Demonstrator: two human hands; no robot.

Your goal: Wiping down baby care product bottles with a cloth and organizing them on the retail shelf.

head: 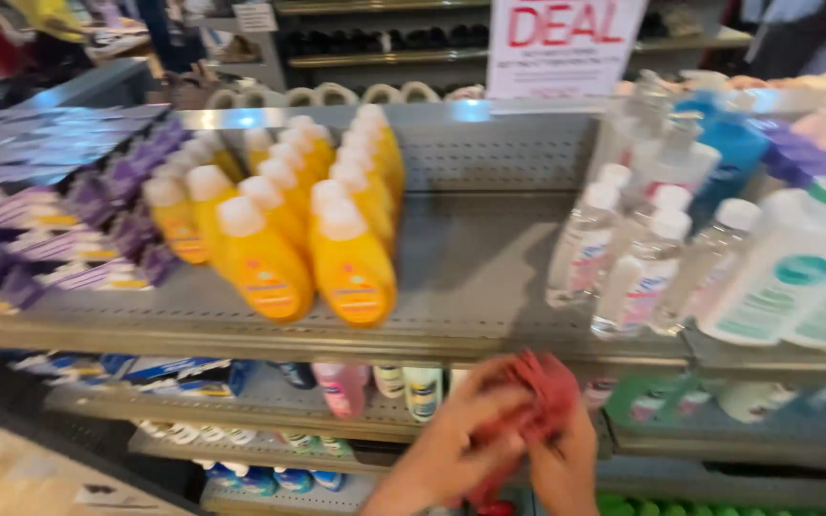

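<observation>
Shop shelves of grey metal point(489, 277) with both hands bunching a red cloth point(542, 392) below the top shelf's front edge

Left hand point(451, 444) and right hand point(566, 463) meet low in the view, their fingers point(489, 387) clenched on the crumpled red cloth, held in the air in front of the lower shelves; on the top shelf behind stand rows of yellow bottles point(284, 215) with white caps at the left, purple boxes point(97, 215) further left, clear bottles point(638, 253) to the right, white bottles with green labels point(800, 277) at the far right, and a red-lettered sign point(561, 43) above
</observation>
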